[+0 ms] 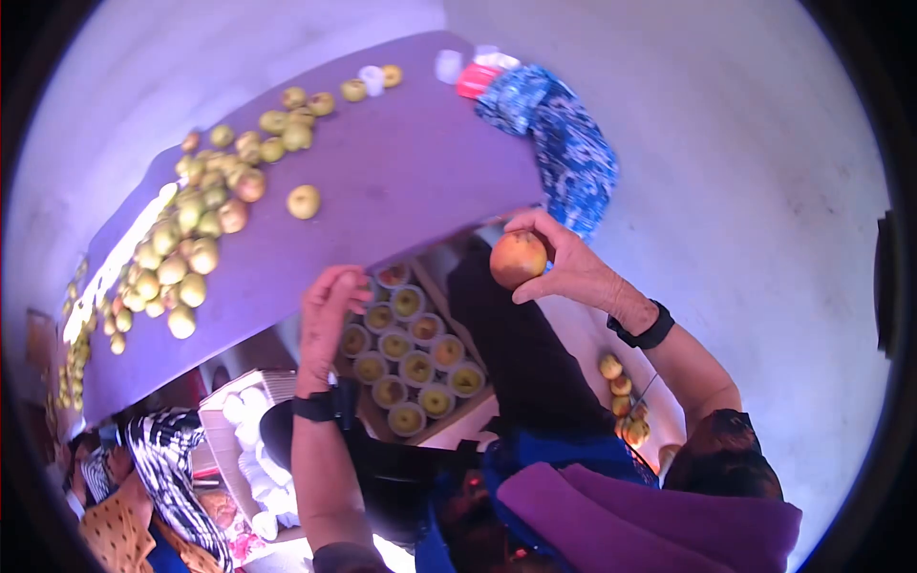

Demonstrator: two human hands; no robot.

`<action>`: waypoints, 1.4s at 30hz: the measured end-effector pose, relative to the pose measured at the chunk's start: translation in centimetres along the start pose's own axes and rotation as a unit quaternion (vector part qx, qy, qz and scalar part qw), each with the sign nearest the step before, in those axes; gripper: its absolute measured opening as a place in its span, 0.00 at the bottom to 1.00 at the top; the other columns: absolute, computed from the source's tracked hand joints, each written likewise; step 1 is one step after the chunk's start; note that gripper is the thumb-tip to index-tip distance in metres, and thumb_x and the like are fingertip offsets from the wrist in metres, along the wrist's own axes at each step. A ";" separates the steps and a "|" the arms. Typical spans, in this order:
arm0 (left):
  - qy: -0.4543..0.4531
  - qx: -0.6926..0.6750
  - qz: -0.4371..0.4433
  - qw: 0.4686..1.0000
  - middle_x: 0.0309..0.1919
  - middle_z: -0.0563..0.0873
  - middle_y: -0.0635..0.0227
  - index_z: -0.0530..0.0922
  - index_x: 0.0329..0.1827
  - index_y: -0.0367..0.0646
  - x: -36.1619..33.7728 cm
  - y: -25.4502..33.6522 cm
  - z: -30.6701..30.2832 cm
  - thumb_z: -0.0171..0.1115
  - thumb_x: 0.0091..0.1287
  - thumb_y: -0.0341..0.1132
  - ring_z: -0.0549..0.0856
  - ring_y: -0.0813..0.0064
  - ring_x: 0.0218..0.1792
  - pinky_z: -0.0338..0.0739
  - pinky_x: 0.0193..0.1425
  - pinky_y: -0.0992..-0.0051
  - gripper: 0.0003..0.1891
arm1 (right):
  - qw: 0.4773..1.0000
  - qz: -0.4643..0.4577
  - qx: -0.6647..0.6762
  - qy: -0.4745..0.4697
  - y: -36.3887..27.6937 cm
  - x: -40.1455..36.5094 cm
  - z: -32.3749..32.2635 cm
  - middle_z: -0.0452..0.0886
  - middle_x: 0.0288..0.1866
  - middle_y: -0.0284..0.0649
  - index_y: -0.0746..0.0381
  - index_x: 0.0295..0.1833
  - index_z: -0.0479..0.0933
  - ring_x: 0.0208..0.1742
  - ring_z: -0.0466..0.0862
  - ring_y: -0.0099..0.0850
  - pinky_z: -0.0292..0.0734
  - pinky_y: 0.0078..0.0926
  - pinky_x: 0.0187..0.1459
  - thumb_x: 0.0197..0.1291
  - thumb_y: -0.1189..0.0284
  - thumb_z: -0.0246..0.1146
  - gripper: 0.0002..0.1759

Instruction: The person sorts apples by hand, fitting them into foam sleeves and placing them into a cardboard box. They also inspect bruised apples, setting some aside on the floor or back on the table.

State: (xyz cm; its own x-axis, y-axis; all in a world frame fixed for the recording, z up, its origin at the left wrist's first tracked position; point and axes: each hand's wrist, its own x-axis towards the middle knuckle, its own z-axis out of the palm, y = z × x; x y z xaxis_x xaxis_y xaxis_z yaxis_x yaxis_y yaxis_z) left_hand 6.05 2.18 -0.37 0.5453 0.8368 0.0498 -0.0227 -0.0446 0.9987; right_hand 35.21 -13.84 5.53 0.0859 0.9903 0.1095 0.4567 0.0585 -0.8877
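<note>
Apple [518, 258], one, reddish, gripped in my right hand [578, 272] at frame centre, above the box [457, 420]. Thirteen boxed apples [417, 367] show, each in a cup. My left hand [330, 310] curls at the box's upper left corner; I cannot tell whether it holds anything. One loose apple [304, 201] lies alone on the table [401, 162], bare purple top all around it.

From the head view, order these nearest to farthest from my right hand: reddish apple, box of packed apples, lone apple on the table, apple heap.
1. Reddish apple: held in the right hand.
2. Box of packed apples: lower left.
3. Lone apple: on the purple table, farther left.
4. Apple heap: table's far left edge.
</note>
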 end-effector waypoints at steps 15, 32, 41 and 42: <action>-0.068 -0.081 -0.014 0.994 0.55 0.77 0.58 0.63 0.68 0.36 1.6 0.8 -0.4 0.65 0.62 0.39 0.79 0.70 0.53 0.79 0.53 0.73 0.33 | 0.947 -0.190 -0.167 -0.198 -3.6 14.0 10.3 0.77 0.46 0.47 0.60 0.55 0.70 0.52 0.75 0.47 0.69 0.42 0.53 0.43 0.67 0.70 0.30; 0.180 0.020 0.038 0.983 0.44 0.81 0.62 0.71 0.58 0.38 4.1 -2.2 0.1 0.71 0.53 0.35 0.81 0.73 0.45 0.78 0.50 0.75 0.29 | 0.928 -0.240 -0.135 -0.250 -2.1 18.1 12.2 0.73 0.56 0.51 0.64 0.64 0.65 0.59 0.73 0.47 0.67 0.37 0.60 0.43 0.68 0.69 0.39; 0.315 0.176 0.046 0.932 0.45 0.82 0.56 0.71 0.58 0.37 4.1 -1.0 -0.6 0.72 0.45 0.39 0.83 0.64 0.47 0.77 0.53 0.70 0.35 | 0.946 -0.242 -0.157 -0.151 -2.9 18.2 15.5 0.75 0.55 0.48 0.61 0.63 0.67 0.56 0.76 0.47 0.70 0.37 0.58 0.46 0.70 0.70 0.35; 0.305 0.182 0.045 0.934 0.45 0.82 0.56 0.71 0.58 0.37 4.0 -0.9 -0.8 0.72 0.46 0.39 0.82 0.64 0.48 0.77 0.53 0.70 0.34 | 0.945 -0.247 -0.177 -0.122 -3.1 18.2 15.7 0.76 0.54 0.48 0.61 0.61 0.68 0.54 0.77 0.48 0.71 0.38 0.56 0.46 0.69 0.71 0.35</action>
State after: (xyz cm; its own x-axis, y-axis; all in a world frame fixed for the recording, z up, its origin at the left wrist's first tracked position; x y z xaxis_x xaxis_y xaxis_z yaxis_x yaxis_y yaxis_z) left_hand 7.56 6.03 -1.08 -0.0265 0.9708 0.2384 0.3010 -0.2196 0.9280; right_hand 21.45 5.97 3.27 -0.4020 0.8557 0.3259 0.6594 0.5175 -0.5453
